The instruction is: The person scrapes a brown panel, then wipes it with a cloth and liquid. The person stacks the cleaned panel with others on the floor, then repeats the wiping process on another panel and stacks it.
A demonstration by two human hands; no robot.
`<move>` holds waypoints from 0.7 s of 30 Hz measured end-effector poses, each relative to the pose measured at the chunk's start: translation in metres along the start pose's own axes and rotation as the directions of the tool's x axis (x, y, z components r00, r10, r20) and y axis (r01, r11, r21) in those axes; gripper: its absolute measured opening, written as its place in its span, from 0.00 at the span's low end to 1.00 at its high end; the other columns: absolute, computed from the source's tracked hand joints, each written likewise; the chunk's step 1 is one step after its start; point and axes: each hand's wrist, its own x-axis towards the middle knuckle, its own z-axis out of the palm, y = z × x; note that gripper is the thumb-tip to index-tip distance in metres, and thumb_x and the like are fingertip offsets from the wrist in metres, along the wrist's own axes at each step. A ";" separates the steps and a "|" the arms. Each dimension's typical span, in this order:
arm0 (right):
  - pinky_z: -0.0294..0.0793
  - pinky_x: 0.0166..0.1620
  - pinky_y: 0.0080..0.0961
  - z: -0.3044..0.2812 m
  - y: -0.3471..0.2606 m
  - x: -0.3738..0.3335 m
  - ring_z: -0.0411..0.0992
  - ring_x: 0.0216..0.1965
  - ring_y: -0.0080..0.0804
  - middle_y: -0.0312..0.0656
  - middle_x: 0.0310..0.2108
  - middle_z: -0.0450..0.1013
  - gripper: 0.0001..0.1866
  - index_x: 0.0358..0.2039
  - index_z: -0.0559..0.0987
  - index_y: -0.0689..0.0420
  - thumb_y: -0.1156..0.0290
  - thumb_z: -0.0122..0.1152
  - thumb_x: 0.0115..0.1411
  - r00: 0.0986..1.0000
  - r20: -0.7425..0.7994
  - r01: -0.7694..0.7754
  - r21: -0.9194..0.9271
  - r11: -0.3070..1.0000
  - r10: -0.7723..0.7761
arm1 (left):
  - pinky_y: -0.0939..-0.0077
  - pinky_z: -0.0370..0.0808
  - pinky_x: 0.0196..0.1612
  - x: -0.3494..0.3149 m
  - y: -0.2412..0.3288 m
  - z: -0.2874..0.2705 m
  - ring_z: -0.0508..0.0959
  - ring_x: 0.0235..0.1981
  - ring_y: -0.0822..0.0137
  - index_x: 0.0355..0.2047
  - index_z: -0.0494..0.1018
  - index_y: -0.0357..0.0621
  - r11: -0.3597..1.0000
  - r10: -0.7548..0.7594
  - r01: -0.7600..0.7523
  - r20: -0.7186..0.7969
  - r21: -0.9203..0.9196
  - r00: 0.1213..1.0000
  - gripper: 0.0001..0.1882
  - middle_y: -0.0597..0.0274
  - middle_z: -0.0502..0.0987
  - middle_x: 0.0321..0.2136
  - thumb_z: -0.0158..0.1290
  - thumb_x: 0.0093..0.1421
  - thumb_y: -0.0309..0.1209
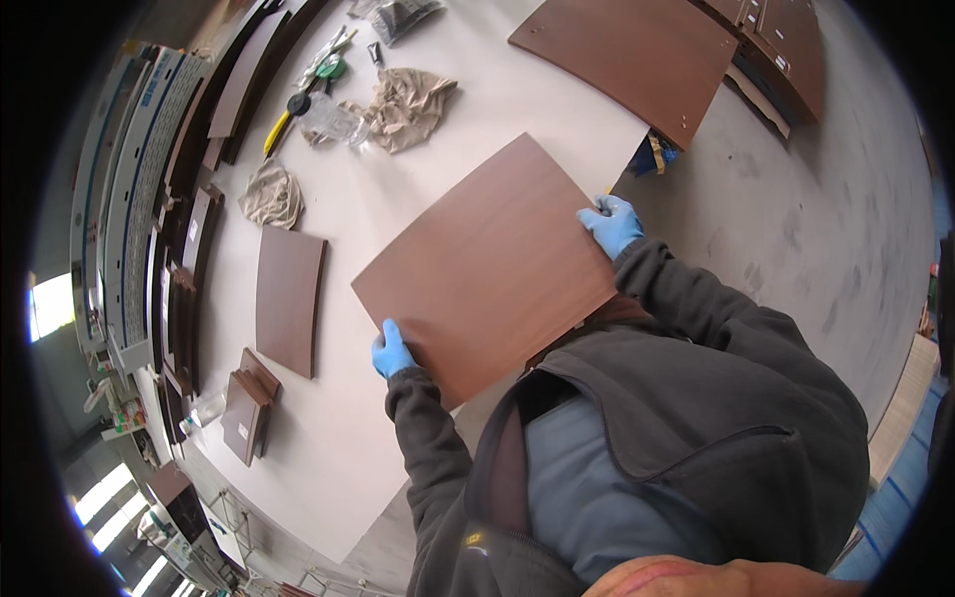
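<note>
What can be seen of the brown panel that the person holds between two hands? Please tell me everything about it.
The brown panel is a flat, four-cornered board, reddish-brown and wood-like, with faint streaks; no holes show on its visible face. It slants across the view, that face toward the camera, partly over the white table; whether the two touch is unclear. The blue-gloved left hand grips one side edge, the blue-gloved right hand the opposite one.
</note>
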 end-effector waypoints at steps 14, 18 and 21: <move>0.80 0.48 0.30 -0.073 0.053 -0.022 0.78 0.42 0.32 0.46 0.45 0.80 0.16 0.52 0.76 0.65 0.71 0.65 0.69 0.896 -0.083 -0.231 0.751 0.619 0.436 | 0.64 0.78 0.52 0.065 0.287 0.267 0.84 0.42 0.58 0.41 0.83 0.31 0.796 0.500 -0.580 0.352 0.175 0.792 0.32 0.48 0.86 0.39 0.67 0.57 0.54; 0.80 0.47 0.31 -0.070 0.052 -0.022 0.78 0.42 0.33 0.46 0.45 0.80 0.16 0.52 0.75 0.66 0.71 0.65 0.69 0.887 -0.097 -0.203 0.797 0.569 0.452 | 0.64 0.78 0.53 0.070 0.307 0.314 0.85 0.42 0.58 0.41 0.83 0.32 0.761 0.494 -0.613 0.423 0.212 0.760 0.33 0.48 0.86 0.39 0.68 0.54 0.55; 0.80 0.46 0.31 -0.055 0.050 -0.029 0.78 0.42 0.33 0.45 0.45 0.80 0.16 0.51 0.75 0.66 0.71 0.65 0.69 0.858 -0.143 -0.177 0.819 0.545 0.493 | 0.63 0.78 0.54 0.075 0.318 0.337 0.85 0.44 0.56 0.41 0.84 0.33 0.726 0.487 -0.640 0.471 0.251 0.736 0.34 0.47 0.86 0.39 0.66 0.53 0.58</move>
